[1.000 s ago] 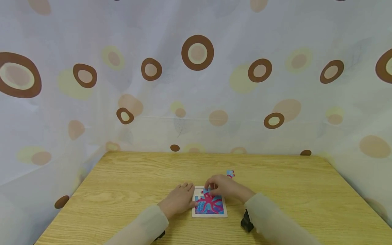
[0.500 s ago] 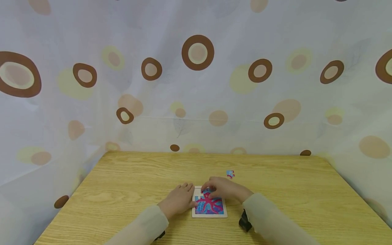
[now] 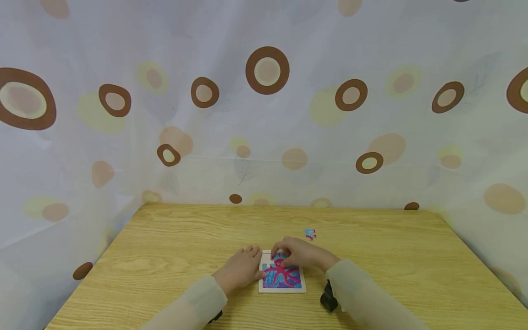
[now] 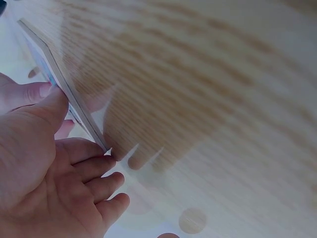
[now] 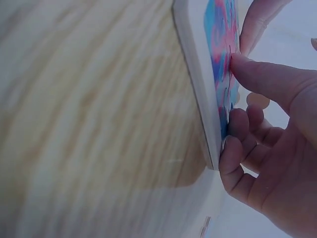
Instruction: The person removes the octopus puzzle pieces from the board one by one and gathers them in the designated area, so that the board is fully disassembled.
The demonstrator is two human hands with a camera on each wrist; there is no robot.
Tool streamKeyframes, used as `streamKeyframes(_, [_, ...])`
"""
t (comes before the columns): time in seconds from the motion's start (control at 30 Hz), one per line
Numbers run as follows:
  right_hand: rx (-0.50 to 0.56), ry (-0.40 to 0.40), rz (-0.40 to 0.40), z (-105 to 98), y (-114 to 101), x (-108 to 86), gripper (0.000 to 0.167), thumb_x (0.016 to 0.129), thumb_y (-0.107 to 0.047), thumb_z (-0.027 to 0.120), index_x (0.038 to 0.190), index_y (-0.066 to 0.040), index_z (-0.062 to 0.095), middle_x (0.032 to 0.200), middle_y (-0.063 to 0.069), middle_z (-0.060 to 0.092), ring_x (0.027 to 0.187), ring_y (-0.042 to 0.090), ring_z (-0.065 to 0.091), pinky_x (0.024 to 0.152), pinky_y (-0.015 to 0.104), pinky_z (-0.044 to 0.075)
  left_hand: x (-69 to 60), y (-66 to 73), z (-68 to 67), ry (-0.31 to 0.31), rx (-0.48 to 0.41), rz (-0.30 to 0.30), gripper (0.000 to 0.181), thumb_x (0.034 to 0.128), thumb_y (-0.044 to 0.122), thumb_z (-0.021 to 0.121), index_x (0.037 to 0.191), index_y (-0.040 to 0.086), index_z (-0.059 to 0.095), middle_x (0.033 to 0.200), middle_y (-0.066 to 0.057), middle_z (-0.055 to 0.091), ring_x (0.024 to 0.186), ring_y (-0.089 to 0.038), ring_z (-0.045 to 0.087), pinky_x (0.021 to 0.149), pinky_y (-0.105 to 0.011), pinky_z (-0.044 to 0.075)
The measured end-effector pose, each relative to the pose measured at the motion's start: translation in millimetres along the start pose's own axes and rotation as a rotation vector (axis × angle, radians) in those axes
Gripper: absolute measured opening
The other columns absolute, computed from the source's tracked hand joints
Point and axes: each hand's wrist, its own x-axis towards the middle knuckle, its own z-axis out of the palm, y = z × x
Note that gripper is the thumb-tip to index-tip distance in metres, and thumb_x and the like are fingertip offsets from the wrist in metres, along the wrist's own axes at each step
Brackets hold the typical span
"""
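Observation:
A white-rimmed puzzle board [image 3: 282, 291] with a pink octopus picture lies on the table, its upper-left part showing bare white. My left hand [image 3: 240, 268] rests along its left edge; in the left wrist view this hand [image 4: 64, 173] has its thumb over the rim [image 4: 77, 101] and its fingers extended. Over the upper part of the board, my right hand [image 3: 303, 253] pinches a puzzle piece [image 3: 281, 257] between thumb and bent fingers. The right wrist view has that hand [image 5: 292, 129] with its thumb on the picture and other fingers curled at the rim [image 5: 198, 74].
A loose blue and pink puzzle piece [image 3: 310, 234] lies on the wooden table [image 3: 185, 238] beyond my right hand. Behind the table hangs a pale curtain [image 3: 264, 119] with brown rings. A dark wrist device [image 3: 328, 300] shows below my right sleeve.
My right hand has shifted slightly left with the pinched piece, uncovering more of the loose piece behind it. My left hand has stayed in place.

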Motion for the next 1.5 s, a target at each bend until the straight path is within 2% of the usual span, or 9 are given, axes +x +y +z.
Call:
streamKeyframes(0.13, [0.029,0.001,-0.029,0,0,-0.8,0.021,0.085,-0.004,0.065,0.102,-0.017,0.063,0.084,0.005,0.043,0.075,0.018,0.04,0.062,0.029,0.038,-0.5,0.4,-0.5,-0.005,0.001,0.003,0.065,0.0918,0.046,0.048,0.139,0.003,0.04,0.142,-0.012,0.038,0.13,-0.027,0.033,0.104,-0.04,0.03])
streamKeyframes(0.33, [0.005,0.016,0.009,2,2,2.0,0.025,0.084,-0.004,0.066,0.105,-0.013,0.056,0.089,0.003,0.047,0.079,0.019,0.045,0.068,0.031,0.043,1.9,-1.5,1.6,0.0,0.003,0.007,0.065,0.0918,0.046,0.049,0.139,0.002,0.04,0.142,-0.012,0.038,0.13,-0.027,0.033,0.104,-0.04,0.03])
streamKeyframes(0.5, [0.056,0.062,0.037,4,6,2.1,0.025,0.083,-0.005,0.069,0.1,-0.008,0.05,0.088,0.001,0.049,0.077,0.017,0.046,0.068,0.029,0.044,0.3,-0.7,0.4,-0.003,0.004,0.006,0.066,0.0914,0.046,0.049,0.139,0.002,0.039,0.142,-0.012,0.037,0.13,-0.027,0.033,0.104,-0.04,0.03])
streamKeyframes(0.67, [0.062,0.072,0.016,4,7,1.1,0.021,0.083,-0.003,0.068,0.095,-0.012,0.053,0.089,0.0,0.05,0.08,0.017,0.048,0.069,0.03,0.045,1.3,-1.6,1.6,-0.011,0.004,0.004,0.065,0.0922,0.046,0.048,0.139,0.002,0.039,0.142,-0.011,0.037,0.131,-0.026,0.032,0.105,-0.04,0.029])
streamKeyframes(0.77, [0.06,0.079,-0.013,4,8,0.9,0.02,0.084,-0.002,0.065,0.096,-0.015,0.055,0.083,0.0,0.051,0.074,0.016,0.048,0.065,0.029,0.044,3.6,-3.7,5.0,-0.005,0.013,0.012,0.065,0.0927,0.047,0.046,0.139,0.002,0.039,0.142,-0.011,0.037,0.13,-0.026,0.033,0.104,-0.04,0.03])
streamKeyframes(0.9, [0.08,0.125,0.005,4,12,0.3,0.017,0.087,-0.003,0.062,0.097,-0.018,0.061,0.075,-0.002,0.052,0.067,0.014,0.046,0.061,0.027,0.043,3.6,-3.5,4.9,-0.007,0.015,0.011,0.065,0.0929,0.047,0.045,0.139,0.002,0.039,0.142,-0.011,0.037,0.13,-0.026,0.033,0.105,-0.04,0.03])
streamKeyframes(1.1, [0.238,0.151,0.093,2,16,-2.6,0.005,0.087,-0.011,0.064,0.092,-0.011,0.062,0.077,0.0,0.056,0.069,0.015,0.05,0.061,0.027,0.044,1.4,-1.1,1.9,-0.021,0.011,-0.009,0.065,0.0923,0.047,0.047,0.14,0.003,0.038,0.143,-0.011,0.036,0.131,-0.026,0.031,0.106,-0.039,0.028])
streamKeyframes(1.27, [0.345,0.165,0.107,-9,18,-10.8,0.01,0.089,-0.018,0.063,0.089,-0.008,0.063,0.081,0.003,0.059,0.072,0.018,0.051,0.063,0.029,0.045,2.0,-1.9,2.6,-0.02,-0.004,-0.01,0.066,0.0922,0.047,0.046,0.141,0.003,0.037,0.143,-0.011,0.035,0.132,-0.026,0.03,0.106,-0.039,0.027])
streamKeyframes(1.5, [0.361,0.283,0.151,-41,38,-30.1,0.017,0.092,-0.017,0.058,0.098,-0.002,0.062,0.082,0.005,0.056,0.074,0.026,0.05,0.061,0.036,0.046,0.9,-1.9,3.5,-0.005,0.003,0.005,0.065,0.0923,0.046,0.047,0.14,0.003,0.038,0.143,-0.011,0.036,0.131,-0.026,0.031,0.106,-0.039,0.028])
